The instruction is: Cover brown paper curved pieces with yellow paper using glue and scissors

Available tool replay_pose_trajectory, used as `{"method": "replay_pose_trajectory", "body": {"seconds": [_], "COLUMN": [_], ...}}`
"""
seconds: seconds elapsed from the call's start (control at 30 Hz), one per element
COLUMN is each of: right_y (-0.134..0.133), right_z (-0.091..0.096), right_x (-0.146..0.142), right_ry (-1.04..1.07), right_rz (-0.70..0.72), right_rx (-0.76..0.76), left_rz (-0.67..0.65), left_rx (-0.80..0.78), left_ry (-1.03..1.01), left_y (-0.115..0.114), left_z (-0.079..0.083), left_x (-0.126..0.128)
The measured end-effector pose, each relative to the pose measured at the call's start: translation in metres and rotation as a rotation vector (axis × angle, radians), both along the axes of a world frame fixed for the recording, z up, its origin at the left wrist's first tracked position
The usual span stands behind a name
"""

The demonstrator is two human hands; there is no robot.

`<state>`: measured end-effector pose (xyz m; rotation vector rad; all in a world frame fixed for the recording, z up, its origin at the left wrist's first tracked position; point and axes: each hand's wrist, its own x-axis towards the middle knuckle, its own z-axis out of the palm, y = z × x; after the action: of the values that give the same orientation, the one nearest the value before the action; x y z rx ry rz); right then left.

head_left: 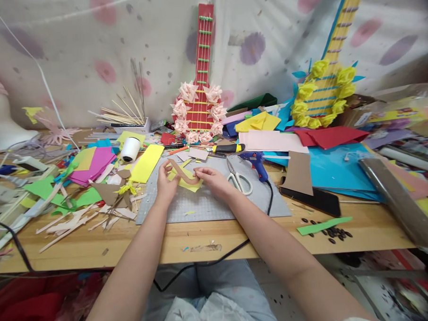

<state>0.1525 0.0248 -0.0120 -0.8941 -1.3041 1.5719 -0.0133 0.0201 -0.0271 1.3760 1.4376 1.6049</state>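
A curved brown paper strip (181,173) is stretched between my two hands above the grey cutting mat (216,208). My left hand (166,181) pinches its left part, and the fingers of my right hand (212,179) close on its right end. Beneath the strip lies a yellow paper piece (191,185); whether a hand touches it I cannot tell. White-handled scissors (240,180) rest on the mat just right of my right hand. Beyond them lies a blue glue gun (257,166), its black cord running off the table's front edge.
A red paper guitar (203,66) with pink flowers and a yellow one (332,56) lean at the back. Paper scraps (93,165) crowd the left. A phone (320,201), blue sheets (338,167) and dark seeds (332,232) lie right. A white thread spool (131,149) stands left.
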Motion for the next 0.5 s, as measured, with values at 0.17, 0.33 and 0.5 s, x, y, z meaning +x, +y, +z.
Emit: {"method": "replay_pose_trajectory", "body": {"seconds": [0.17,0.33,0.5], "right_y": [-0.002,-0.001,0.0], "right_z": [0.005,0.002,-0.002], "right_x": [0.006,0.007,0.003], "right_ry": [0.026,0.062,0.074], "right_rz": [0.086,0.025,-0.052], "right_rx": [-0.238,-0.224,-0.141], "left_rz": [-0.093,-0.078,-0.327], "left_rx": [0.002,-0.074,-0.236], "left_ry": [-0.139,-0.348,-0.585], "left_y": [-0.001,-0.001,-0.011], "left_z": [0.001,0.004,0.013], "left_x": [0.001,-0.001,0.005]}}
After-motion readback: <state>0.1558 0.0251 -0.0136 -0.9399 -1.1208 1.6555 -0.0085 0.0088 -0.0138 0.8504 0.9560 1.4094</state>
